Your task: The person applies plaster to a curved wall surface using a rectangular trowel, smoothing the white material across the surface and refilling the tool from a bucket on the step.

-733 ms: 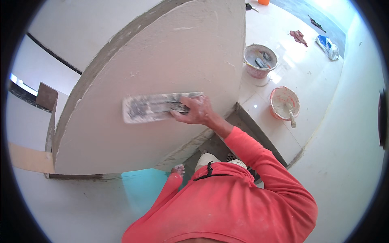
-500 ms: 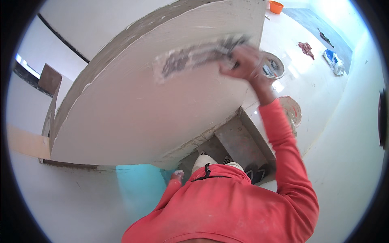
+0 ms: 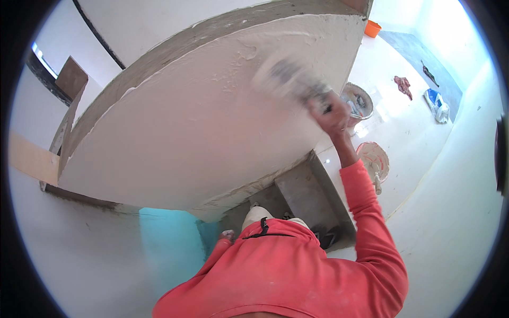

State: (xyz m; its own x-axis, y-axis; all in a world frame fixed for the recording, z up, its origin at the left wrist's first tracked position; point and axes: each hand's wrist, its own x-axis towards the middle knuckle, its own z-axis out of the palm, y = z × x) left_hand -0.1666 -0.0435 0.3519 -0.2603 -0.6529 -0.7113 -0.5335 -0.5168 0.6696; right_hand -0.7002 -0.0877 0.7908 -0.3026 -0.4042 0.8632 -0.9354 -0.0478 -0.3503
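My right hand [image 3: 333,115] is closed round the grip of a plastering trowel [image 3: 289,77], blurred by motion. The trowel's long blade lies against the upper right part of a wall panel [image 3: 207,132] coated in pale wet plaster with a curved upper edge. Ridges and small lumps of plaster show just left of the blade. Low beside my left hip hangs my left hand [image 3: 228,233], whitened at the fingers and away from the panel. It is too small and partly turned to show how its fingers are held.
Two plaster-smeared buckets [image 3: 369,112] stand on the glossy floor at right, one holding tools. Farther off are an orange tub [image 3: 373,29], a reddish cloth [image 3: 403,86] and a blue-and-white bag [image 3: 437,106]. Grey concrete steps [image 3: 307,191] lie below me; a rough ledge [image 3: 175,45] borders the panel.
My right hand and the trowel have moved down and slightly right, and the blade has tilted from rising rightward to sloping down rightward. My left hand still hangs low.
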